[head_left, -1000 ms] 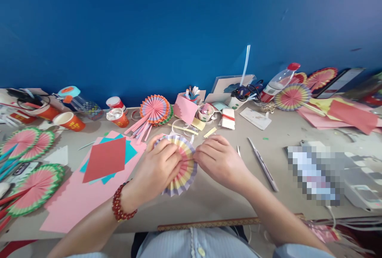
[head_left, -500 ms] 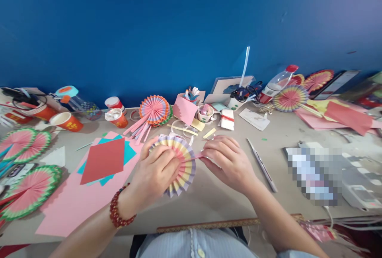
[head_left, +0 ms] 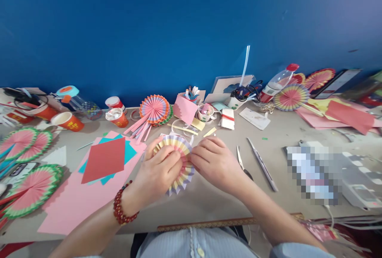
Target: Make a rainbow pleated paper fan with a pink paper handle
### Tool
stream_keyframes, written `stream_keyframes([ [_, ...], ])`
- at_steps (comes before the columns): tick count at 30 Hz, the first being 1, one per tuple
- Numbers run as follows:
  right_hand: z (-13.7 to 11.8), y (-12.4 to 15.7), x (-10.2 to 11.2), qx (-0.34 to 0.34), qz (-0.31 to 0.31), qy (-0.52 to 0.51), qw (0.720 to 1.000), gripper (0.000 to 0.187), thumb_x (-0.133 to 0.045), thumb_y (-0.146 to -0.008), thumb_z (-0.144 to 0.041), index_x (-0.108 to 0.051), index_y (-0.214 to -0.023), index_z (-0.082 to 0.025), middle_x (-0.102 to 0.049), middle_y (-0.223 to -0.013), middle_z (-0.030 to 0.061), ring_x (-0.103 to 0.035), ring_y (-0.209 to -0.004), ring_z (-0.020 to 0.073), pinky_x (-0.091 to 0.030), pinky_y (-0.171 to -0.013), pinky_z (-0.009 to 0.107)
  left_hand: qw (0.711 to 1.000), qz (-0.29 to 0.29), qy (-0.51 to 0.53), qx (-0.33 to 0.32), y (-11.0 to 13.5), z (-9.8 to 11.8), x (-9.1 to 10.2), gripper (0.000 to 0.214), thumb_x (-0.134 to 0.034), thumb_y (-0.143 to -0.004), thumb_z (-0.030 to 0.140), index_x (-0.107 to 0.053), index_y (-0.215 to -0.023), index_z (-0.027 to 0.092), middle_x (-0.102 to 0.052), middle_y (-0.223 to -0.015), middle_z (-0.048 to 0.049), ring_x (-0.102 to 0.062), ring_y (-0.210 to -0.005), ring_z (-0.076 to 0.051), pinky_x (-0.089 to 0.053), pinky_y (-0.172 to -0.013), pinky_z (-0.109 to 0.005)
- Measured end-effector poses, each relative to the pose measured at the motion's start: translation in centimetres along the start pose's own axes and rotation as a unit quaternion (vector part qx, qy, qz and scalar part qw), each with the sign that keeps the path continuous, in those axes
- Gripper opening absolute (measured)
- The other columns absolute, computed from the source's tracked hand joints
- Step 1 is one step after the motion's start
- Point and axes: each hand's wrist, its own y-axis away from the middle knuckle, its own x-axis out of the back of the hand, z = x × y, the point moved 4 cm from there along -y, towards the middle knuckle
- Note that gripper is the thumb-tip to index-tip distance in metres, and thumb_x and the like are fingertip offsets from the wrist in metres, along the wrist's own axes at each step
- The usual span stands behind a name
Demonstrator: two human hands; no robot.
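Note:
A round pleated paper fan (head_left: 186, 172) in yellow, pink and lilac is held up above the table. My left hand (head_left: 165, 164) is closed on it, thumb behind and bent fingers across its front. At the fan's right edge my right hand (head_left: 213, 158) pinches with closed fingertips. Those fingers cover whatever part of the edge or of a pink paper strip lies between them. Scissors (head_left: 243, 164) lie just right of my right hand, partly hidden by it. Farther right is a slim grey craft knife or pen (head_left: 262, 164).
Coloured paper sheets (head_left: 104, 160) lie at left, beside green-edged fans (head_left: 32, 192). Orange cups (head_left: 68, 122), finished fans (head_left: 154, 110), a small bowl (head_left: 205, 113) and a bottle (head_left: 277, 83) stand along the blue wall. A blurred-out phone (head_left: 312, 176) lies at right.
My right hand has moved left, up to the fan's edge, covering the pink strip that showed between fan and fingers. Scissors have come into sight beside it.

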Motion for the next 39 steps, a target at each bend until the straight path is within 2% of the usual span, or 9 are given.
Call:
stream_keyframes([
  [5, 0.6, 0.4, -0.5, 0.001, 0.003, 0.002, 1.000, 0.027, -0.048, -0.099, -0.011, -0.065, -0.080, -0.019, -0.068, -0.078, 0.0034, -0.057, -0.081, 0.0173, -0.044, -0.082, 0.034, 0.991, 0.045, 0.097, 0.080, 0.9, -1.8, 0.8, 0.016, -0.054, -0.096, 0.013, -0.067, -0.098, 0.022, -0.072, -0.096, -0.0021, -0.062, -0.095, -0.020, -0.029, -0.115, -0.052],
  [9, 1.2, 1.0, -0.5, -0.007, 0.021, 0.011, 1.000, 0.024, -0.051, -0.097, -0.010, -0.065, -0.081, -0.019, -0.069, -0.078, 0.0030, -0.057, -0.080, 0.0171, -0.043, -0.083, 0.034, 0.949, 0.125, 0.166, 0.239, 2.8, -4.4, 0.8, 0.033, -0.063, -0.092, 0.022, -0.059, -0.125, 0.025, -0.065, -0.125, -0.0094, -0.059, -0.118, -0.027, -0.040, -0.109, -0.048],
  [11, 1.3, 1.2, -0.6, -0.004, 0.034, 0.010, 0.999, 0.021, -0.053, -0.095, -0.009, -0.066, -0.082, -0.019, -0.069, -0.079, 0.0027, -0.057, -0.080, 0.0172, -0.044, -0.084, 0.034, 0.900, 0.115, 0.256, 0.333, 3.7, -5.6, -0.4, 0.055, -0.068, -0.090, 0.032, -0.047, -0.140, 0.025, -0.056, -0.139, -0.0124, -0.056, -0.125, -0.029, -0.045, -0.105, -0.046],
  [13, 1.3, 1.4, -0.6, -0.001, 0.046, 0.007, 0.999, 0.018, -0.055, -0.094, -0.009, -0.066, -0.084, -0.019, -0.070, -0.080, 0.0024, -0.057, -0.081, 0.0175, -0.043, -0.086, 0.034, 0.826, 0.082, 0.380, 0.409, 4.4, -6.3, -2.2, 0.062, -0.071, -0.087, 0.039, -0.045, -0.141, 0.025, -0.059, -0.135, -0.0118, -0.060, -0.119, -0.028, -0.051, -0.096, -0.041],
  [17, 1.4, 1.6, -0.9, -0.006, 0.051, 0.009, 0.999, 0.018, -0.055, -0.094, -0.008, -0.067, -0.086, -0.020, -0.071, -0.080, 0.0016, -0.057, -0.081, 0.0168, -0.043, -0.087, 0.033, 0.674, 0.049, 0.558, 0.482, 5.4, -6.3, -4.8, 0.033, -0.074, -0.083, 0.043, -0.065, -0.107, 0.021, -0.071, -0.095, -0.0042, -0.067, -0.084, -0.020, -0.054, -0.074, -0.029],
  [22, 1.7, 2.2, -1.3, -0.016, 0.045, 0.009, 0.999, 0.015, -0.056, -0.093, -0.010, -0.067, -0.087, -0.019, -0.071, -0.081, 0.0018, -0.058, -0.081, 0.0169, -0.043, -0.086, 0.034, 0.600, 0.090, 0.619, 0.498, 6.3, -5.2, -5.6, 0.021, -0.077, -0.082, 0.036, -0.066, -0.091, 0.021, -0.067, -0.080, 0.0015, -0.062, -0.075, -0.014, -0.049, -0.068, -0.023],
  [25, 1.7, 2.3, -1.4, -0.013, 0.042, 0.008, 0.999, 0.014, -0.058, -0.092, -0.010, -0.066, -0.086, -0.019, -0.071, -0.080, 0.0014, -0.058, -0.081, 0.0167, -0.043, -0.087, 0.034, 0.583, 0.093, 0.628, 0.507, 6.3, -5.1, -5.7, 0.022, -0.073, -0.085, 0.041, -0.067, -0.091, 0.020, -0.067, -0.083, 0.0000, -0.061, -0.074, -0.014, -0.049, -0.068, -0.023],
  [31, 1.3, 2.0, -1.4, 0.007, 0.033, -0.003, 0.999, 0.016, -0.057, -0.093, -0.010, -0.066, -0.085, -0.020, -0.071, -0.082, 0.0014, -0.060, -0.081, 0.0170, -0.044, -0.089, 0.034, 0.639, 0.059, 0.611, 0.463, 4.3, -6.6, -4.8, 0.039, -0.079, -0.079, 0.038, -0.065, -0.112, 0.023, -0.069, -0.106, -0.0055, -0.065, -0.093, -0.021, -0.053, -0.079, -0.029],
  [39, 2.0, 3.2, -1.8, -0.054, 0.035, -0.020, 0.998, 0.011, -0.057, -0.094, -0.014, -0.066, -0.090, -0.020, -0.071, -0.082, 0.0036, -0.058, -0.082, 0.0198, -0.044, -0.086, 0.037, 0.602, 0.102, 0.625, 0.486, 5.1, -5.4, -5.8, 0.023, -0.077, -0.081, 0.035, -0.063, -0.092, 0.020, -0.066, -0.085, 0.0004, -0.059, -0.074, -0.013, -0.048, -0.067, -0.022],
])
